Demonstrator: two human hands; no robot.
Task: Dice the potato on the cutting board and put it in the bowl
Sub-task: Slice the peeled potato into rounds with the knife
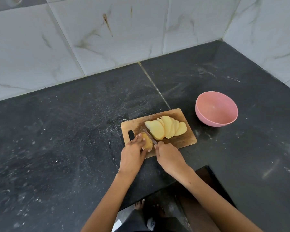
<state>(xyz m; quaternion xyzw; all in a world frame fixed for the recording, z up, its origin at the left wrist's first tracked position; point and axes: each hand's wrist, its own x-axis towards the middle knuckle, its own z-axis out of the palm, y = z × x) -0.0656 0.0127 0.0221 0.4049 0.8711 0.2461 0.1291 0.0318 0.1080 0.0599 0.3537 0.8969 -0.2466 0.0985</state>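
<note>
A small wooden cutting board (187, 139) lies on the dark counter. Several pale potato slices (166, 128) fan out across its middle. At the board's near left corner my left hand (133, 154) holds the uncut end piece of potato (148, 143) with curled fingers. My right hand (168, 156) grips a knife (150, 136); its blade rests against the cut face of the end piece, between it and the slices. A pink bowl (216, 111) stands empty to the right of the board.
The black stone counter (65, 139) runs to marble-look wall tiles (107, 36) at the back and right. Its front edge has a notch near me (206, 166), with the floor and my feet below.
</note>
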